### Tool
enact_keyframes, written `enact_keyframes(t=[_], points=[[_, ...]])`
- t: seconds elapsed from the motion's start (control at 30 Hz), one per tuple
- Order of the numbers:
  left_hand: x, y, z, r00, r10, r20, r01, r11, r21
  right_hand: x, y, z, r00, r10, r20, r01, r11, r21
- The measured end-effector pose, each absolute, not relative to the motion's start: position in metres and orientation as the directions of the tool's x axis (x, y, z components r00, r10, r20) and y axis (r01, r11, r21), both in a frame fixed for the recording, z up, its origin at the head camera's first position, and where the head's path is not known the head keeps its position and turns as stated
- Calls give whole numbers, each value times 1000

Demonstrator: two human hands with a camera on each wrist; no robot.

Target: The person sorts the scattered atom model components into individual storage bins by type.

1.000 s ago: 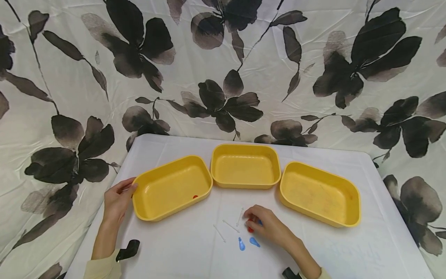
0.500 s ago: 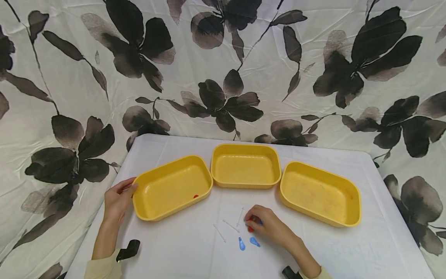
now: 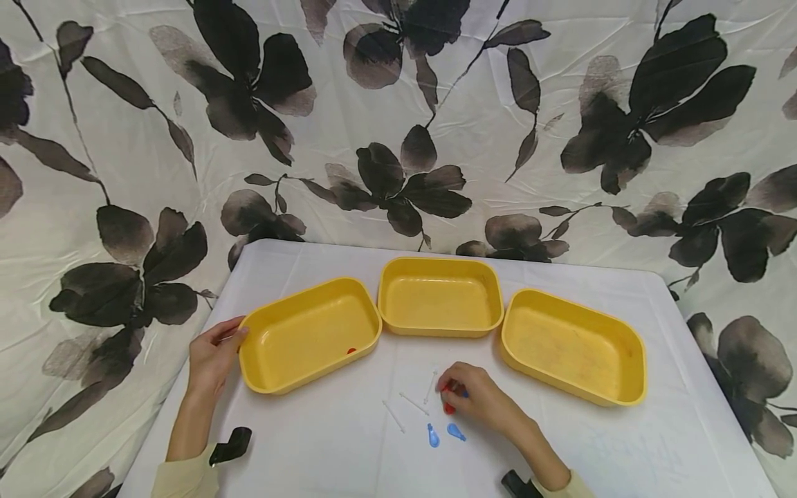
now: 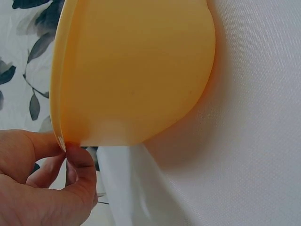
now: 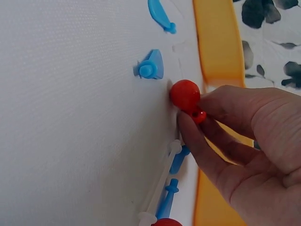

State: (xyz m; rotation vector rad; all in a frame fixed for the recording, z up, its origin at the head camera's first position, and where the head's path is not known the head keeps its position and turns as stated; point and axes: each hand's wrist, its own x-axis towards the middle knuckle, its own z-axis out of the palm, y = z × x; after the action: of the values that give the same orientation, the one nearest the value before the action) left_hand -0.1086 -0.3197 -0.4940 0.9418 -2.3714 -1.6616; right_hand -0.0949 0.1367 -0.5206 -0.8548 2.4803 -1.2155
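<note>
In the head view my left hand (image 3: 212, 356) pinches the rim of the left yellow tray (image 3: 274, 384) between thumb and fingers; the left wrist view shows that grip on the tray's edge (image 4: 59, 94). My right hand (image 3: 476, 394) is low over the white table, its thumb and fingertips around the narrow end of a small red bulb-shaped piece (image 5: 185, 95). That piece has a round body and a little ringed neck. A second red piece (image 5: 167, 222) shows at the bottom of the right wrist view. Blue pieces (image 5: 178, 162) lie partly behind a white stick (image 5: 161, 186).
Two blue drop-shaped pieces (image 3: 433, 436) and several thin white sticks (image 3: 394, 416) lie in front of the trays. A middle yellow tray (image 3: 438, 332) and a right yellow tray (image 3: 573, 391) stand behind. One red piece (image 3: 351, 351) sits inside the left tray.
The right hand's fingers have shifted slightly at the red piece, and more red shows below them. My left hand keeps its hold on the tray rim.
</note>
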Motion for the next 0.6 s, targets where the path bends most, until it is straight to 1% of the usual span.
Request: enact_keyframes(t=[0.13, 0.43, 0.6], points=[[-109, -320, -494, -803, -535, -263, -427, 209, 880, -96, 135, -521, -803, -594, 46, -396, 474, -786], [-109, -320, -494, -803, -535, -261, -430, 219, 876, -101, 132, -520, -819, -558, 131, -432, 450, -782], [-108, -320, -495, -803, -532, -268, -440, 227, 869, -105, 128, -517, -824, -547, 149, -431, 433, -792]])
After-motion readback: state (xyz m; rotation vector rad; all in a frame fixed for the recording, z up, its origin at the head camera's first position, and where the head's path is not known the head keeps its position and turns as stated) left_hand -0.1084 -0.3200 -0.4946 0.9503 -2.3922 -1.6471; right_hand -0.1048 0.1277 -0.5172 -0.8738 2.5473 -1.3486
